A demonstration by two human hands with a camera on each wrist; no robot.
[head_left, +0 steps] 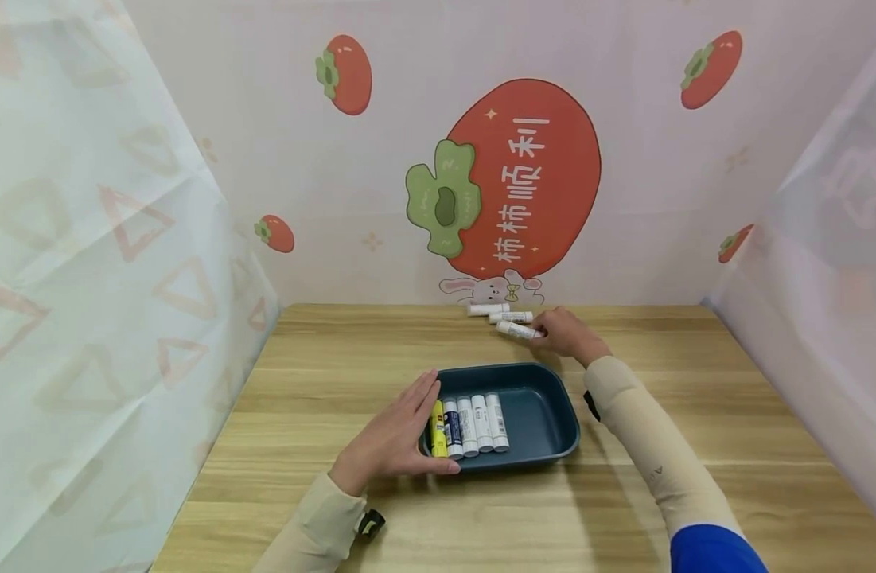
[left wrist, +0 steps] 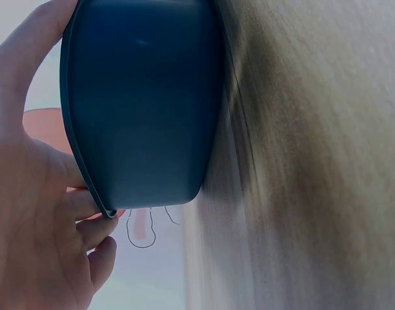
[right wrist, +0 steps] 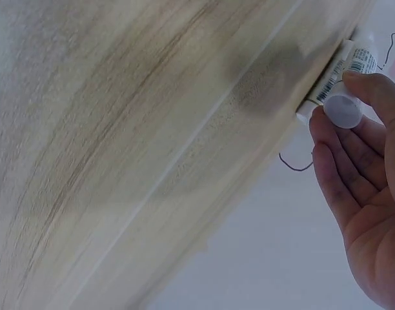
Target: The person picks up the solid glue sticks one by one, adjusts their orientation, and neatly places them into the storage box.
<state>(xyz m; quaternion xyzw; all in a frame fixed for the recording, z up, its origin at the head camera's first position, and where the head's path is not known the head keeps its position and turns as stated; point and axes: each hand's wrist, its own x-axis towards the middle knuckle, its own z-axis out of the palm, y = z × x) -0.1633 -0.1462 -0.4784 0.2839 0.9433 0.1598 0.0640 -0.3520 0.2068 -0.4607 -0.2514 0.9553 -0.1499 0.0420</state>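
A dark teal tray [head_left: 541, 414] sits on the table, and my left hand [head_left: 391, 438] holds its left end, thumb at the near rim and fingers at the far corner. Inside, side by side at the left, lie a yellow glue stick [head_left: 438, 430], a dark blue-labelled one [head_left: 453, 428] and three white ones [head_left: 483, 424]. Beyond the tray, my right hand [head_left: 566, 334] pinches a white glue stick [head_left: 516, 329] between thumb and fingers. Right behind it lies another white glue stick [head_left: 509, 317], whose barcode label [right wrist: 329, 82] shows in the right wrist view.
One more white stick [head_left: 488, 309] lies against the back wall [head_left: 380, 270], which carries persimmon pictures. Pale printed sheets [head_left: 122, 239] enclose the left and right sides. Bare wood of the table [head_left: 480, 525] shows in front of the tray.
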